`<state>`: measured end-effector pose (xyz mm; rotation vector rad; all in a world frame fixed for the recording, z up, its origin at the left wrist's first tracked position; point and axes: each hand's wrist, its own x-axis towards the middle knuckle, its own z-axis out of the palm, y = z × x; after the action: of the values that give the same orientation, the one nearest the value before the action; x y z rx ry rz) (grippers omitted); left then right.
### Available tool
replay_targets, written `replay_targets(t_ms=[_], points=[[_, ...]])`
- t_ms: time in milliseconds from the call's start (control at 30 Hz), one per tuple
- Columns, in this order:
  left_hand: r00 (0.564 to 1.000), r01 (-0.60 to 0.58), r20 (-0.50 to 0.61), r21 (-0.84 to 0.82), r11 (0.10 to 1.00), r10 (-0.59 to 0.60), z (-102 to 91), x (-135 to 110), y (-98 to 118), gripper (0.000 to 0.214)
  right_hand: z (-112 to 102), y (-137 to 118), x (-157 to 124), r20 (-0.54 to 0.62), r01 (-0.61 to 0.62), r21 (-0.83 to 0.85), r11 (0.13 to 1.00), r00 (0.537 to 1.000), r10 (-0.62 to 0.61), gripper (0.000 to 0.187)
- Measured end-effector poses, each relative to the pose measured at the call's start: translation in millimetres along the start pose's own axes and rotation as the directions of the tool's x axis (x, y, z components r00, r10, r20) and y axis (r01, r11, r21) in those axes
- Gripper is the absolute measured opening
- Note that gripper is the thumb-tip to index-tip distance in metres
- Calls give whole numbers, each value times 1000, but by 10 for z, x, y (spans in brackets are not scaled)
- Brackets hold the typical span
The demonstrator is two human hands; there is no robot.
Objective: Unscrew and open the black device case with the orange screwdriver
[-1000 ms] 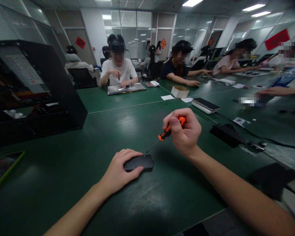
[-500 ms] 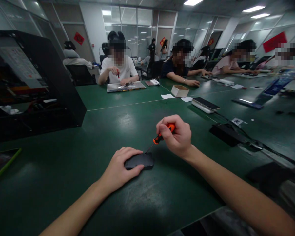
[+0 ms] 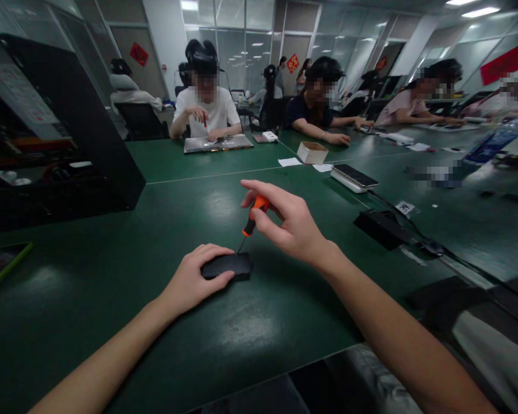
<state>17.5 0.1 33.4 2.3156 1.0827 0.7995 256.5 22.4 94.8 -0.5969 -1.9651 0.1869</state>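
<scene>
Steeper than half a second ago, metal-shafted orange-and-black-handled screwdriver (image 3: pixel 249 225) sits loosely in right hand (image 3: pixel 291 224), fingers half uncurled, tip at far edge of flat black oblong block (image 3: pixel 242 265) just below frame centre, which left hand (image 3: pixel 192 275) clamps between thumb and fingers, presumably against twisting.

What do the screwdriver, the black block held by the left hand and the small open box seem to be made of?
Screwdriver handle: likely plastic, perhaps with rubber, judging by its moulded-looking orange and black parts. Screwdriver shaft: probably metal, being thin, straight and greyish. Black block: perhaps plastic, with a dark, fairly matte top. Small open box: probably cardboard, pale outside, brownish inside.
</scene>
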Motion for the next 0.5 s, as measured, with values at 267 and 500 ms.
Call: replay_targets(t_ms=[267, 500], points=[[999, 38, 0, 20, 999, -38, 59, 27, 52, 30, 81, 149, -38, -66, 57, 46, 997, 996, -54, 39], [999, 43, 3, 21, 999, -44, 60, 32, 66, 30, 133, 268, -108, -168, -88, 232, 969, 977, 129, 36]])
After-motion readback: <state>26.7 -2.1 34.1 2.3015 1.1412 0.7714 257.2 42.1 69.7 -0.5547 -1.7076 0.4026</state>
